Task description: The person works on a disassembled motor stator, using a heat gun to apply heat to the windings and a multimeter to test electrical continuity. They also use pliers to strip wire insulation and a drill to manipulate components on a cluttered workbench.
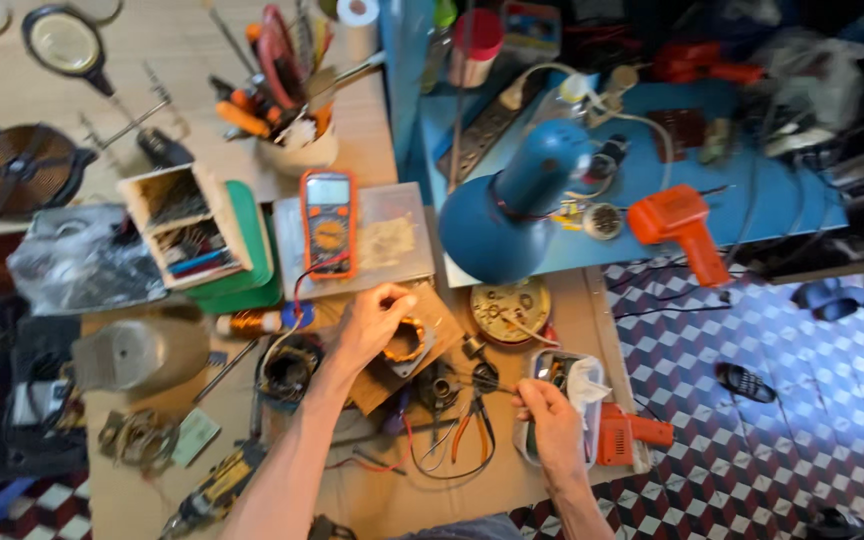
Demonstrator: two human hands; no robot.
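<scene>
Copper coil (404,338) on its small metal frame lay on a brown board near the middle of the desk (552,470), just below the orange multimeter (328,222). The left hand (372,322) rested on it, fingers curled over the top edge of the coil, pinning it to the board; whether the fingers had closed fully around it could not be told. The right hand (550,420) was lower and to the right, just in front of a small open box (564,385) of bits, its thumb and fingers pinched on a thin dark probe or wire end that reached left toward the coil.

By my reading, the work stood at the testing or wiring stage: one hand steadying the winding, the other bringing a fine tip to it. A next move would have called for a steady hold on the coil and careful aim of the tip at a small contact, since loose wires and pliers (472,425) lay close between the two hands.

Counted: one multimeter, one blue desk lamp (512,205), two orange power tools, one on the blue surface (682,225) and one at the desk's edge (627,432), one magnifying glass (64,42), one round fan guard (20,170), one cup of hand tools (297,135).
</scene>
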